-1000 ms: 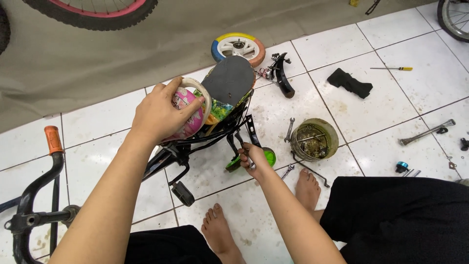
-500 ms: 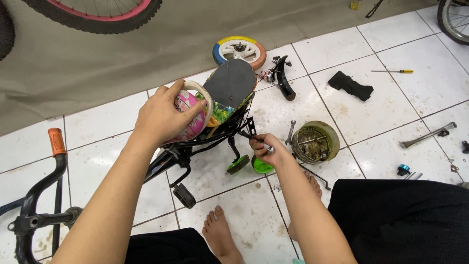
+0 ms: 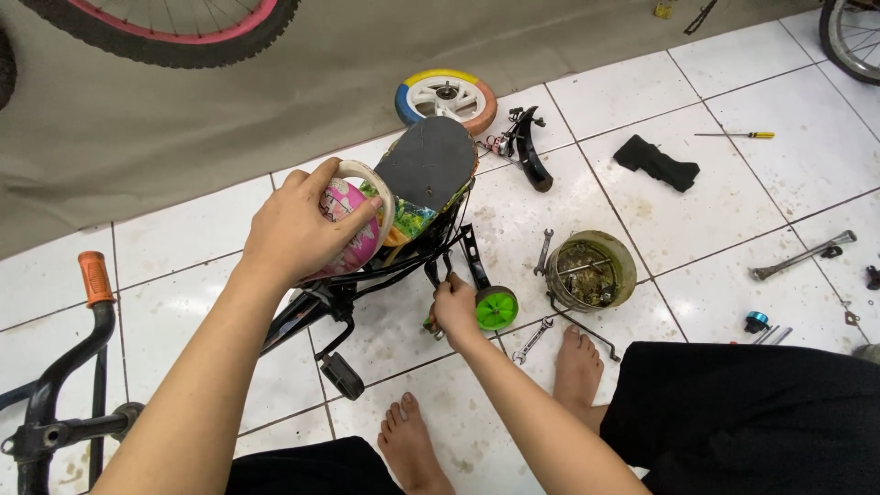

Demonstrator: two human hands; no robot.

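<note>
A small children's bike frame (image 3: 367, 284) lies on the tiled floor in front of me. My left hand (image 3: 307, 229) grips its pink patterned rear wheel (image 3: 359, 240) from above. The black saddle (image 3: 426, 165) sticks out just behind that wheel. My right hand (image 3: 454, 309) is closed around the lower end of the black training wheel bracket (image 3: 472, 257), right beside the green training wheel (image 3: 496, 309). Whether a small tool is in that hand I cannot tell. A black pedal (image 3: 341, 376) hangs below the frame.
An olive round tin (image 3: 625, 266) of metal parts stands to the right, with spanners (image 3: 532, 339) near my bare feet (image 3: 577, 367). A loose small wheel (image 3: 446, 96), black cloth (image 3: 655, 163), screwdriver (image 3: 738, 135) and metal rod (image 3: 802, 257) lie about. The orange-gripped handlebar (image 3: 94, 278) is at left.
My right hand has slid left and down along the bracket, and the green training wheel now shows to its right. My left hand stays on the rear wheel.
</note>
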